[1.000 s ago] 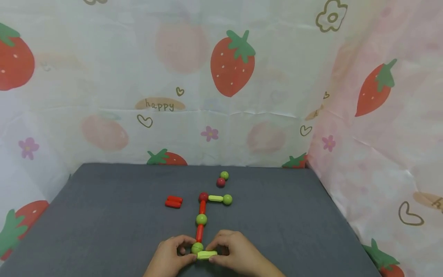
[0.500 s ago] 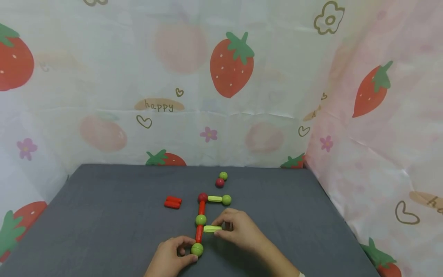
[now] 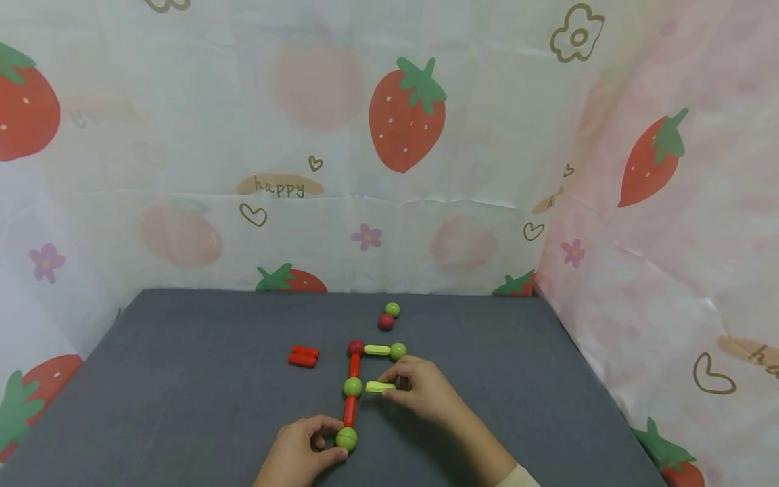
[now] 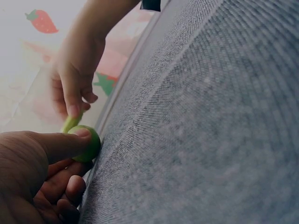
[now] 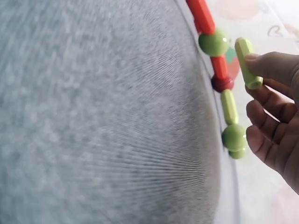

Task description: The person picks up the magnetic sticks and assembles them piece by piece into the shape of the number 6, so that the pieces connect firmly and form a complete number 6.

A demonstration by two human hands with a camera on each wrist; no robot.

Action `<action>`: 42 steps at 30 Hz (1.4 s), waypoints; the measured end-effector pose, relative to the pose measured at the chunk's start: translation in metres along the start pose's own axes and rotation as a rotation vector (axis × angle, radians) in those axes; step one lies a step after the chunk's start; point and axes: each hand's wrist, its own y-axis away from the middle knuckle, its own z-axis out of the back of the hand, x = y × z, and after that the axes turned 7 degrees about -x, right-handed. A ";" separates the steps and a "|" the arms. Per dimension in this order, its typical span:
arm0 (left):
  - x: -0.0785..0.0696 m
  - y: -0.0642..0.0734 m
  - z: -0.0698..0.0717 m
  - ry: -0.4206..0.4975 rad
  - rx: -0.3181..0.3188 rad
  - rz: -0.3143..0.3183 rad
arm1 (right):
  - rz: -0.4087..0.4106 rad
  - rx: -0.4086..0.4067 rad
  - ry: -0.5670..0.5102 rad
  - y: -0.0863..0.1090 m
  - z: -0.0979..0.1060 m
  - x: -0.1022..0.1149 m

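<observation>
My left hand (image 3: pixel 301 450) holds the nearest green ball (image 3: pixel 346 439) between thumb and fingers; the thumb lies on the ball (image 4: pixel 88 148) in the left wrist view. From this ball a chain runs away from me: a red rod (image 3: pixel 349 411), a middle green ball (image 3: pixel 353 387), another red rod (image 3: pixel 355 366) and a red ball (image 3: pixel 356 348). A yellow-green rod (image 3: pixel 377 350) leads right from there to a green ball (image 3: pixel 398 351). My right hand (image 3: pixel 426 389) pinches a loose yellow-green rod (image 5: pixel 246 63), one end just right of the middle green ball.
Two loose red rods (image 3: pixel 303 356) lie side by side left of the chain. Behind it sit a red ball (image 3: pixel 386 321) and a small green ball (image 3: pixel 392 310). A strawberry-print curtain (image 3: pixel 341 243) borders the dark grey table (image 3: pixel 182 392) at the back and sides.
My right hand has carried the yellow-green rod from beside the nearest green ball away from me, to beside the middle green ball. The left hand stays on the nearest ball.
</observation>
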 end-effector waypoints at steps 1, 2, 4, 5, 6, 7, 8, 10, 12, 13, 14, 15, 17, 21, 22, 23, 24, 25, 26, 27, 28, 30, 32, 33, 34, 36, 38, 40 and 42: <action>0.000 0.000 0.000 0.002 -0.001 0.001 | -0.006 0.001 0.002 -0.001 -0.001 -0.001; 0.000 0.000 0.000 0.004 -0.002 0.002 | -0.010 0.002 0.005 -0.002 -0.002 -0.002; 0.000 0.000 0.000 0.007 -0.001 0.005 | -0.020 0.005 0.008 -0.003 -0.004 -0.004; 0.000 0.000 0.000 0.009 0.000 0.007 | -0.023 0.007 0.008 -0.004 -0.006 -0.006; 0.000 0.000 0.000 0.012 0.003 0.010 | -0.024 0.010 0.007 -0.005 -0.007 -0.007; -0.001 0.000 0.000 0.014 0.004 0.010 | -0.023 0.013 0.005 -0.006 -0.008 -0.008; -0.001 0.001 0.000 0.016 0.005 0.010 | -0.026 0.017 0.003 -0.006 -0.009 -0.009; -0.001 0.001 0.000 0.019 0.005 0.004 | -0.033 0.025 -0.008 -0.008 -0.011 -0.010; -0.002 0.002 0.000 0.023 0.008 0.005 | -0.036 0.035 -0.016 -0.010 -0.012 -0.011; -0.002 0.002 0.000 0.023 0.007 0.003 | -0.042 0.041 -0.016 -0.011 -0.013 -0.012; -0.002 0.002 0.000 0.022 0.008 0.001 | -0.049 0.046 -0.020 -0.012 -0.014 -0.012; -0.002 0.002 0.000 0.021 0.009 -0.001 | -0.056 0.050 -0.025 -0.013 -0.015 -0.013; -0.002 0.001 0.000 0.024 0.012 -0.005 | -0.063 0.054 -0.037 -0.015 -0.017 -0.014; 0.000 0.001 0.000 0.019 0.011 -0.028 | -0.083 0.062 -0.071 -0.017 -0.019 -0.016; 0.000 0.001 -0.001 0.017 0.011 -0.034 | -0.085 0.065 -0.076 -0.017 -0.019 -0.016; 0.000 0.001 -0.001 0.014 0.008 -0.040 | -0.089 0.068 -0.079 -0.017 -0.020 -0.016; 0.000 0.000 -0.001 0.010 0.006 -0.046 | -0.091 0.071 -0.080 -0.018 -0.020 -0.016; 0.000 0.000 -0.001 0.007 0.002 -0.053 | -0.092 0.073 -0.081 -0.018 -0.020 -0.015; 0.000 0.000 -0.001 0.006 0.001 -0.057 | -0.093 0.075 -0.080 -0.019 -0.020 -0.015; 0.000 0.000 -0.001 0.002 -0.001 -0.061 | -0.095 0.076 -0.079 -0.019 -0.021 -0.015; 0.000 0.001 -0.002 0.000 -0.004 -0.066 | -0.097 0.077 -0.078 -0.019 -0.021 -0.014; 0.000 0.001 -0.002 -0.004 -0.008 -0.071 | -0.104 0.080 -0.076 -0.020 -0.022 -0.014; -0.001 0.001 -0.002 -0.009 -0.011 -0.071 | -0.112 0.084 -0.077 -0.020 -0.022 -0.013; -0.001 0.001 -0.002 -0.010 -0.012 -0.071 | -0.115 0.087 -0.076 -0.021 -0.022 -0.013; -0.001 0.002 -0.002 -0.011 -0.014 -0.071 | -0.115 0.088 -0.075 -0.021 -0.022 -0.013; -0.001 0.002 -0.001 -0.011 -0.013 -0.070 | -0.115 0.094 -0.074 -0.021 -0.022 -0.013; -0.001 0.002 -0.001 -0.011 -0.010 -0.068 | -0.112 0.100 -0.071 -0.022 -0.023 -0.013; 0.000 0.002 0.000 -0.014 -0.007 -0.067 | -0.108 0.110 -0.066 -0.022 -0.023 -0.014; 0.000 0.002 0.000 -0.017 -0.005 -0.064 | -0.107 0.121 -0.066 -0.023 -0.023 -0.014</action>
